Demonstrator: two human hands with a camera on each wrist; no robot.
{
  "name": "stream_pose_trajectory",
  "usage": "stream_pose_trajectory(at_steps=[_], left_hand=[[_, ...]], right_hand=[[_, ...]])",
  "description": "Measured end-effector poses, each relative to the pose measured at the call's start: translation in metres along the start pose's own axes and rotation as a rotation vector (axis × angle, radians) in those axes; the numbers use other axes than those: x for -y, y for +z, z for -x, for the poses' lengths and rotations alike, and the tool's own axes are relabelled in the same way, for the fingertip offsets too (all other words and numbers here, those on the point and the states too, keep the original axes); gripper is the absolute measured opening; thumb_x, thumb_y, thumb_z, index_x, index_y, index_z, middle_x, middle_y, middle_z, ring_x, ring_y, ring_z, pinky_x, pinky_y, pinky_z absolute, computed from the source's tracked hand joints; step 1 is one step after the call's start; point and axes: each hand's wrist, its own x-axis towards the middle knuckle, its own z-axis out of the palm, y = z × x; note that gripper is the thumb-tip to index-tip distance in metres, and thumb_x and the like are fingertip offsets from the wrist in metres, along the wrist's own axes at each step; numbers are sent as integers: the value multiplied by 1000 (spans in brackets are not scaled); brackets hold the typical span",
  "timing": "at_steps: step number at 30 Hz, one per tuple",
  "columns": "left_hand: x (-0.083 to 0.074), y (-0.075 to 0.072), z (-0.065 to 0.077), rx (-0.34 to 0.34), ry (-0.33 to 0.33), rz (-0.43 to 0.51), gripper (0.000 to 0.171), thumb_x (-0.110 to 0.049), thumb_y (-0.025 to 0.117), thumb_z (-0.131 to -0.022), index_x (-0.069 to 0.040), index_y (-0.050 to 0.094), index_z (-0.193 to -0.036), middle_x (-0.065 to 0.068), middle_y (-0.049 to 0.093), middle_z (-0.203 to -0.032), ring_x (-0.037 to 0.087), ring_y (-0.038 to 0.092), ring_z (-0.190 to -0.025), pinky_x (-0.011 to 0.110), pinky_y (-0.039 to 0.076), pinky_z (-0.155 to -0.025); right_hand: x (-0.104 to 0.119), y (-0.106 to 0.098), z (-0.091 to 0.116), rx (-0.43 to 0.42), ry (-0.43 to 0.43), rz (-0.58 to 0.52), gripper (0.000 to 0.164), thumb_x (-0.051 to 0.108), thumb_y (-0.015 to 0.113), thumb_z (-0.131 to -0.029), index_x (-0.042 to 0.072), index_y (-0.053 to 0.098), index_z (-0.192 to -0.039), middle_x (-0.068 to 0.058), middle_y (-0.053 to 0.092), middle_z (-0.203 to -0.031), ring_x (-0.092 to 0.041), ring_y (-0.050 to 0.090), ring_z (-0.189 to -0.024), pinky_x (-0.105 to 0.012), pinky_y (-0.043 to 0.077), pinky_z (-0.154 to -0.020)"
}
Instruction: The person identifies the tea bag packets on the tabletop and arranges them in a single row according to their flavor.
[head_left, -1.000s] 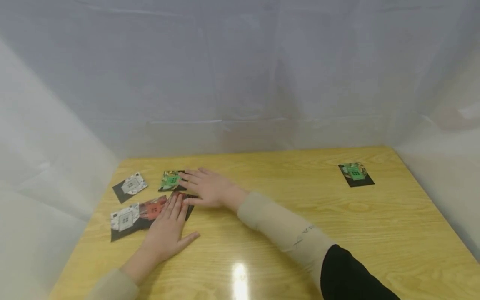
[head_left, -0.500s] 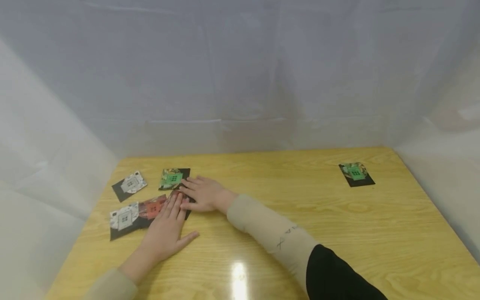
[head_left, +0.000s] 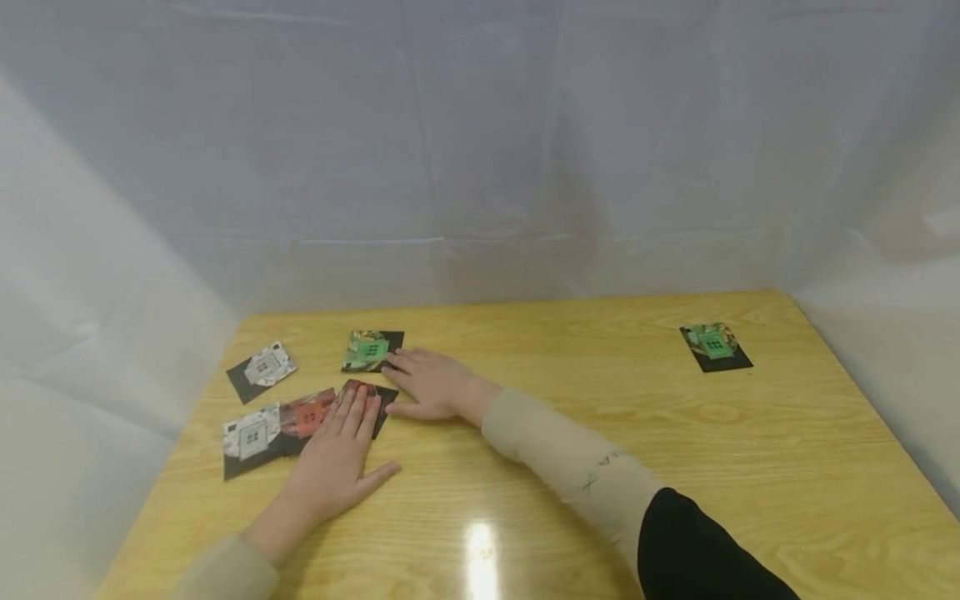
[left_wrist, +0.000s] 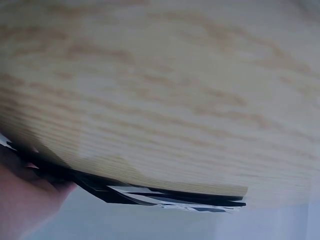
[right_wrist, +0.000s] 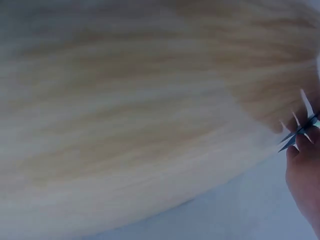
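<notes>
Both spread flat: right hand (head_left: 435, 385) touches green card (head_left: 367, 352), now slid rightward, clear of red cards (head_left: 307, 417) under left hand (head_left: 332, 471).

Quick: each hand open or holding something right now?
Left hand: open, resting on the rightmost red card.
Right hand: open, touching the nearest green card.

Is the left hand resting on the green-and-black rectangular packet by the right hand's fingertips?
No, the left hand lies over a red-and-black rectangular packet, apart from the green-and-black packet.
</notes>
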Motion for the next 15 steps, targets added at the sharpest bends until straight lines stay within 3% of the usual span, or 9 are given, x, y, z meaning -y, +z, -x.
stream_pose_trajectory(at_steps=[8, 15], left_hand=[[-3, -7, 0, 38, -17, -9, 99, -65, 56, -102, 8, 29, -164, 33, 22, -172, 49, 23, -161, 60, 30, -131], [-4, -6, 0, 29, -21, -16, 99, -64, 57, -102, 9, 30, -163, 33, 24, -171, 49, 24, -161, 59, 30, -130]], right_hand=[[-14, 7, 15, -11, 0, -4, 83, 69, 27, -109, 15, 20, -171, -10, 15, -180, -28, 20, -166, -38, 18, -137], [-30, 8, 33, -29, -6, -1, 80, 66, 31, -110, 14, 23, -171, -11, 20, -179, -29, 26, -165, -41, 20, -137]])
